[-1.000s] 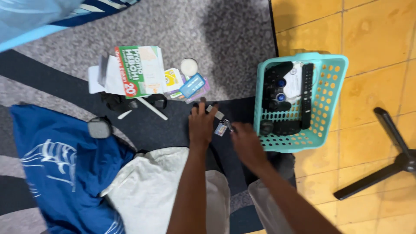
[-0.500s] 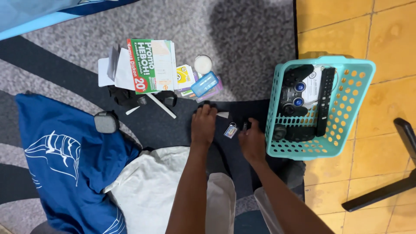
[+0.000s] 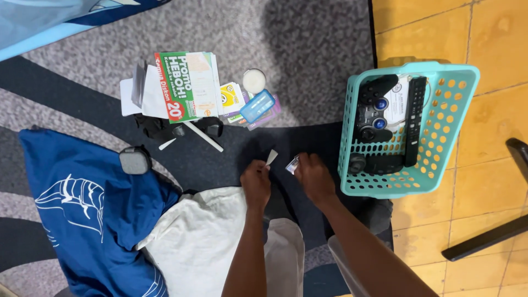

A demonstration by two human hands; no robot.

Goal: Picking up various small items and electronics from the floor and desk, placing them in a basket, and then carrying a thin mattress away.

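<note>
On the rug [image 3: 308, 33] centre, left hand [image 3: 256, 183] fingers pinch a small white strip [image 3: 271, 157]; right hand [image 3: 313, 177] fingers pinch a small shiny packet [image 3: 292, 164], just beside the teal basket [image 3: 445, 137] wall. Open dark carpet between hands and the paper pile [image 3: 184, 85] above. Basket straddles rug edge and yellow tile floor [image 3: 495, 33]. Count: one basket, one game controller [image 3: 373, 110], one remote [image 3: 414, 118], one blue shirt [image 3: 82, 209], one white cloth [image 3: 203, 236]
</note>
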